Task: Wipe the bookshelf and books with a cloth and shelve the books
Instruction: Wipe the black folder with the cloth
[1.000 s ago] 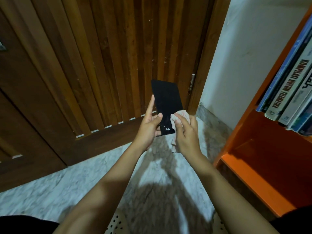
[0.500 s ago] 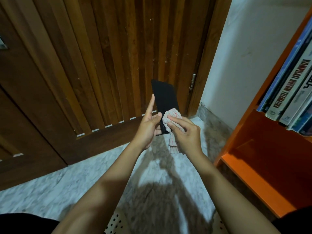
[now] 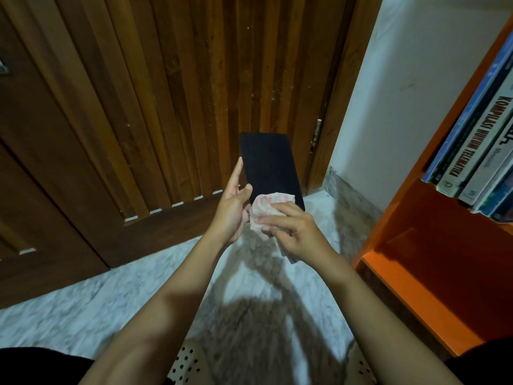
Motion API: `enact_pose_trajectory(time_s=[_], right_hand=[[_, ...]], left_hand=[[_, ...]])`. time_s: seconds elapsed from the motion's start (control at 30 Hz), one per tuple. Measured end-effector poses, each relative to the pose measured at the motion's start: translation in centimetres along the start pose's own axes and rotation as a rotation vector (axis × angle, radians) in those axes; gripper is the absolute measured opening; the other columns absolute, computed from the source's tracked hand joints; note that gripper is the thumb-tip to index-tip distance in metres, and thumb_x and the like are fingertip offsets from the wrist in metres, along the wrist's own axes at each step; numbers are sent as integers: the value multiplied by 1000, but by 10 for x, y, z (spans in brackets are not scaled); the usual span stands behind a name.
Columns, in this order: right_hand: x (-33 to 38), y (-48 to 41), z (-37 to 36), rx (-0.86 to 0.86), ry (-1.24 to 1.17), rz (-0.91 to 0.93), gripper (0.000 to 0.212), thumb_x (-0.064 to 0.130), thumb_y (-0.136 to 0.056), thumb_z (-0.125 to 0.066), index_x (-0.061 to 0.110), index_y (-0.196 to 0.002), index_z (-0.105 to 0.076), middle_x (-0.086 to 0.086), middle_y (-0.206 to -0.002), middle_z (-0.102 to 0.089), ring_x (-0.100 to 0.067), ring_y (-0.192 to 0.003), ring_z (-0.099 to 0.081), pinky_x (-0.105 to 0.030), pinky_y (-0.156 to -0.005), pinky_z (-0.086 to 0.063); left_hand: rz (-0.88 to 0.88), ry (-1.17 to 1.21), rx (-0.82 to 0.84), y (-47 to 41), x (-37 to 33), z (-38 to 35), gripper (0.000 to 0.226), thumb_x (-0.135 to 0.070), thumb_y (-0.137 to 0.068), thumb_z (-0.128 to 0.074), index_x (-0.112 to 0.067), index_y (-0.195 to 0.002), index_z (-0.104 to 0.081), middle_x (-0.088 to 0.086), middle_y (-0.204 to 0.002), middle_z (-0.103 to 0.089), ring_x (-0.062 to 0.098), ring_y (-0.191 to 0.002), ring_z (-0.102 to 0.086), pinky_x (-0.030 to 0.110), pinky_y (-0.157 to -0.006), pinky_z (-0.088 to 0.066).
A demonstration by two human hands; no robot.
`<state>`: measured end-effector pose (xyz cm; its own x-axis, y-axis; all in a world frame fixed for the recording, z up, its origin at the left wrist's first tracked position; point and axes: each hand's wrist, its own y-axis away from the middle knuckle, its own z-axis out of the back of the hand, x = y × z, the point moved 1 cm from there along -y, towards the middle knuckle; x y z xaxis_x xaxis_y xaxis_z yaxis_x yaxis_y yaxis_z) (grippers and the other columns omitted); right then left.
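- Marble floor (image 3: 83, 309) meets a slatted wooden door (image 3: 166, 93); an orange bookshelf (image 3: 433, 287) stands at right.
- Its upper compartment holds leaning books (image 3: 472, 145), spines outward; the lower compartment looks bare, though only partly visible.
- Left hand (image 3: 231, 215) grips a black book (image 3: 269, 168) by its lower left edge, upright, long axis rising slightly leftward.
- Right hand (image 3: 297, 234) pinches a bunched cloth (image 3: 266, 207) against the cover's bottom.
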<state>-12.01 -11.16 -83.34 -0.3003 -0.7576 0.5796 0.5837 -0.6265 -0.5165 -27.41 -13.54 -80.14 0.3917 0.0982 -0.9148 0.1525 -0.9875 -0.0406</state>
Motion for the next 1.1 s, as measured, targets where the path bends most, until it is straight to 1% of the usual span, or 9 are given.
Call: enact_pose_trajectory(time_s=[0.1, 0.23, 0.37, 0.5, 0.57, 0.77, 0.9, 1.0, 1.1], right_hand=[[-9, 11, 4, 68, 30, 21, 20, 17, -85, -59, 20, -99, -74, 3, -114, -63, -10, -110, -52, -18, -94, -40], [-17, 25, 14, -329, -90, -132, 21, 7, -84, -62, 18, -99, -71, 10, -103, -58, 6, -97, -53, -8, -85, -41], [-13, 26, 20, -568, -156, -278, 23, 3, -85, -61, 16, -103, -65, 6, -98, -55, 12, -96, -52, -3, -82, -39], [-8, 25, 13, -636, -189, -340, 23, 11, -89, -60, 23, -109, -61, 1, -112, -53, 11, -106, -48, -5, -90, -38], [-7, 25, 10, -665, -210, -359, 25, 19, -89, -58, 26, -113, -58, 1, -117, -52, 0, -112, -49, -10, -95, -39], [0, 19, 8, -653, -296, -414, 34, 11, -90, -61, 24, -121, -54, 24, -118, -46, 8, -114, -45, -10, -98, -38], [-2, 10, 10, -677, -308, -461, 33, 10, -89, -61, 23, -119, -57, 16, -120, -51, 10, -111, -46, -16, -99, -40], [-3, 2, 17, -695, -269, -479, 30, 9, -89, -61, 20, -117, -60, 7, -120, -54, 18, -106, -44, -9, -95, -38], [-5, -1, 22, -656, -192, -494, 26, 11, -91, -57, 19, -115, -63, 5, -122, -54, 21, -104, -43, 3, -90, -30]], left_hand=[[19, 1, -61, -4, 2, 7, 55, -11, -98, -39, -50, -136, -35, -1, -142, -45, 24, -120, -44, 53, -108, -29], [12, 24, -78, -9, -3, 6, 52, -10, -101, -35, -39, -143, -28, -8, -129, -55, 18, -117, -55, 42, -98, -44], [33, 23, -102, -14, 2, 5, 50, -13, -99, -41, -41, -140, -34, -8, -127, -61, 13, -94, -52, 37, -83, -38], [53, 63, -75, -12, -7, -6, 51, -10, -101, -36, -32, -145, -26, 3, -144, -44, 27, -123, -52, 50, -104, -39], [73, 62, -74, -13, -8, -8, 51, -10, -101, -35, -31, -146, -23, 6, -145, -42, 30, -125, -50, 55, -105, -38], [104, 32, -103, -16, -7, -7, 52, -14, -101, -36, -27, -148, -20, 7, -153, -28, 29, -138, -33, 51, -113, -27], [87, -140, -112, -9, -1, -11, 52, -30, -100, -37, -28, -148, -18, 2, -156, -22, 21, -142, -25, 45, -117, -22], [56, -332, -83, 0, 9, -10, 47, -43, -98, -36, -34, -144, -31, -1, -153, -29, 18, -140, -28, 44, -116, -24], [20, -287, -38, 4, 11, -11, 29, -33, -101, -35, -38, -126, -48, 2, -140, -49, 16, -128, -47, 37, -108, -39]])
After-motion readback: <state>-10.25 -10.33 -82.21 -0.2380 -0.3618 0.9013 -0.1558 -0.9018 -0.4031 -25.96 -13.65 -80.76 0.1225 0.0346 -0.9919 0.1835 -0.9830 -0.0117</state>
